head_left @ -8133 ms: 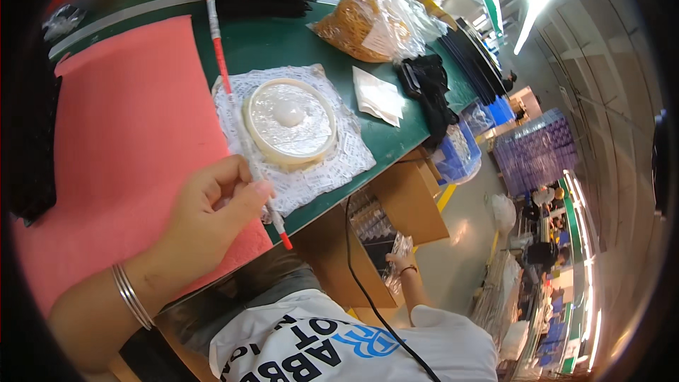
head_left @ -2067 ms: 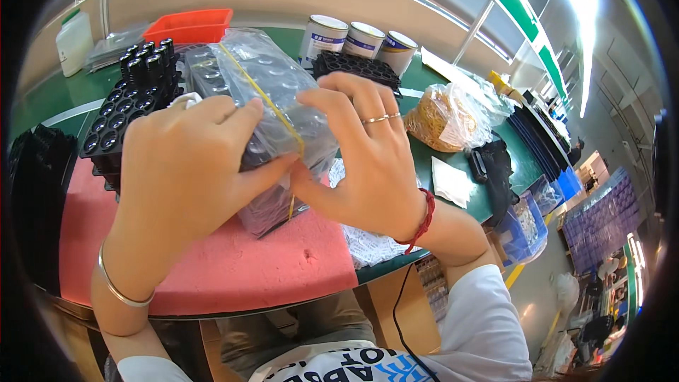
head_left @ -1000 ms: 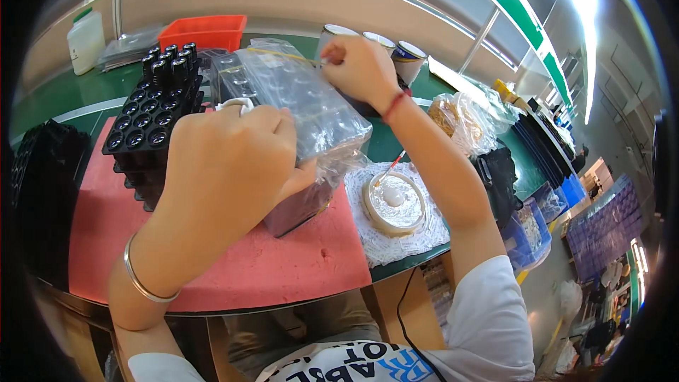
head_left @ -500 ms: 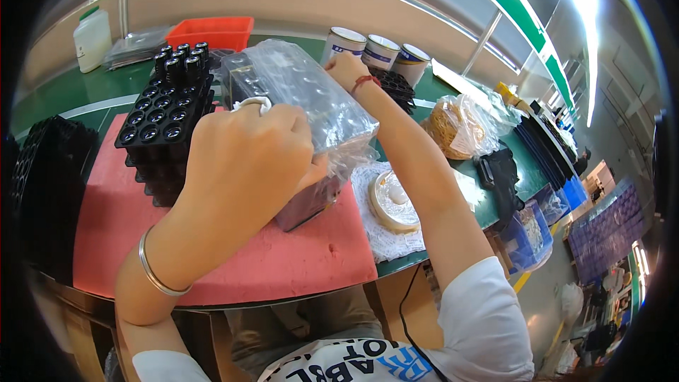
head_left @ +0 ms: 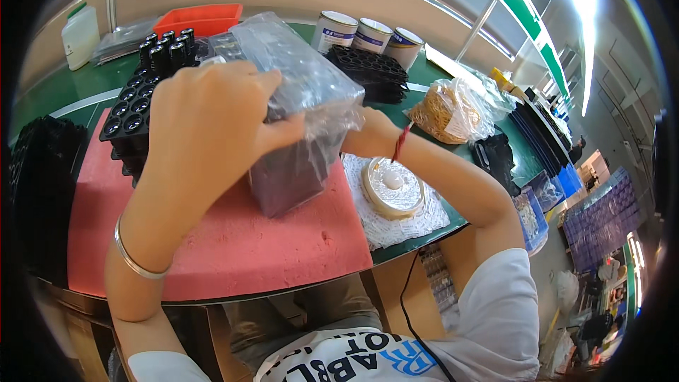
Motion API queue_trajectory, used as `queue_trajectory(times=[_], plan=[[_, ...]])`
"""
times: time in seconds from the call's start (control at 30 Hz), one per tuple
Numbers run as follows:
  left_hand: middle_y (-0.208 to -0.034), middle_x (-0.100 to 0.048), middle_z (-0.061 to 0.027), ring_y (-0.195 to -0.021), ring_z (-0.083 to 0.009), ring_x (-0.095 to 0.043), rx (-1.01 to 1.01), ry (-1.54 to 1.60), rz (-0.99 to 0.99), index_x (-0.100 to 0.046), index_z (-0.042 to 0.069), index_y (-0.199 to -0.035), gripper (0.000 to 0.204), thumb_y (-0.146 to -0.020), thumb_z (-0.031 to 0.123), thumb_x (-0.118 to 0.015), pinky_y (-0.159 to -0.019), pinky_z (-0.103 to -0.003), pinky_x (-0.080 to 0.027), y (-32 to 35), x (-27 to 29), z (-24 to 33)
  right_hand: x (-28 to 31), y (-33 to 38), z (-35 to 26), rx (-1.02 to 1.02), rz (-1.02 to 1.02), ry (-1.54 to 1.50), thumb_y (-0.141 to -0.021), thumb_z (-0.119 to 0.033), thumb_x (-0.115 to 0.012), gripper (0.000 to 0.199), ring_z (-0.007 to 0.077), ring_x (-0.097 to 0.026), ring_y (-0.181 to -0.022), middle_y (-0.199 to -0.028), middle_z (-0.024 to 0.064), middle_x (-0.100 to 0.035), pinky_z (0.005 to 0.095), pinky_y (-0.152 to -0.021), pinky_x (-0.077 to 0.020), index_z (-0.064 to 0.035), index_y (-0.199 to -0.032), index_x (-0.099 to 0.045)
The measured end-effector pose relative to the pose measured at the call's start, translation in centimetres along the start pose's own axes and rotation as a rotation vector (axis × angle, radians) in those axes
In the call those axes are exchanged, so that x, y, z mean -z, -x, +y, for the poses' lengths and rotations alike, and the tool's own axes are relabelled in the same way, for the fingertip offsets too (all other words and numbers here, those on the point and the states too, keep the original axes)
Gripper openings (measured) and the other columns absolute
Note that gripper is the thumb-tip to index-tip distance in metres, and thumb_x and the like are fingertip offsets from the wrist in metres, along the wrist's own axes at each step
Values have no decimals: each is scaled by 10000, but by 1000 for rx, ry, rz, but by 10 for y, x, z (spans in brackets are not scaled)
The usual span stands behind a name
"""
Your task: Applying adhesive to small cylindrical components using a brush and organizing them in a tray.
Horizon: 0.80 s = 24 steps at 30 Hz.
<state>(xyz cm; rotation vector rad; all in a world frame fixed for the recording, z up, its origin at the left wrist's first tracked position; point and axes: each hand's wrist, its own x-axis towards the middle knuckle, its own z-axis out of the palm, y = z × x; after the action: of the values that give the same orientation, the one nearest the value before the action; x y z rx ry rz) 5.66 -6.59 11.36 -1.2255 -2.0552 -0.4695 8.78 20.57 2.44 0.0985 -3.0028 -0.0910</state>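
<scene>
A dark, box-shaped block (head_left: 293,180) in a loose clear plastic bag (head_left: 304,74) is tilted above the pink foam mat (head_left: 254,258). My left hand (head_left: 205,117) is closed on its near left side, the thumb stretched along the bag's front edge. Against the right side of the bag, my right hand (head_left: 371,133) grips it, with the fingertips hidden behind the plastic. Beside my left hand stands a stack of black trays with round cups (head_left: 131,110), partly covered by that hand. Several shiny black cylinders (head_left: 166,53) stand upright at its far end.
At the back are an orange-red bin (head_left: 198,20), a white bottle (head_left: 81,35), three cans (head_left: 371,34) and more black trays (head_left: 368,67). To the right lie a roll of tape (head_left: 392,187) and a bag of rubber bands (head_left: 449,113). Dark trays (head_left: 46,191) stand at the left edge.
My right hand has come back from near the cans to the bag's right side. The bagged block is raised and tilted up more, and my left hand has moved slightly left and up with it.
</scene>
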Motion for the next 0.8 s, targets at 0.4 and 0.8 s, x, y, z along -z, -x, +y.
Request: queue_trajectory(times=[0.4,0.8], plan=[[-675,-580,-110,-630,-259,-547,7,-25,-110,-663,31,-845,375,-566,282,-665,-566,-353,-413,8,20,3,33,-44,7,-301,229,128,-700,-247,-544,148,309,-619,-708,-734,111,-634,399,-616,-497,-185,-756,-665],[-610,-536,-109,-566,-263,-530,-45,18,-84,-661,31,-837,356,-569,266,-645,-521,-348,-401,8,22,-1,58,-89,28,-478,459,180,-676,-222,-570,134,307,-620,-723,-773,125,-636,395,-632,-492,-138,-735,-658]])
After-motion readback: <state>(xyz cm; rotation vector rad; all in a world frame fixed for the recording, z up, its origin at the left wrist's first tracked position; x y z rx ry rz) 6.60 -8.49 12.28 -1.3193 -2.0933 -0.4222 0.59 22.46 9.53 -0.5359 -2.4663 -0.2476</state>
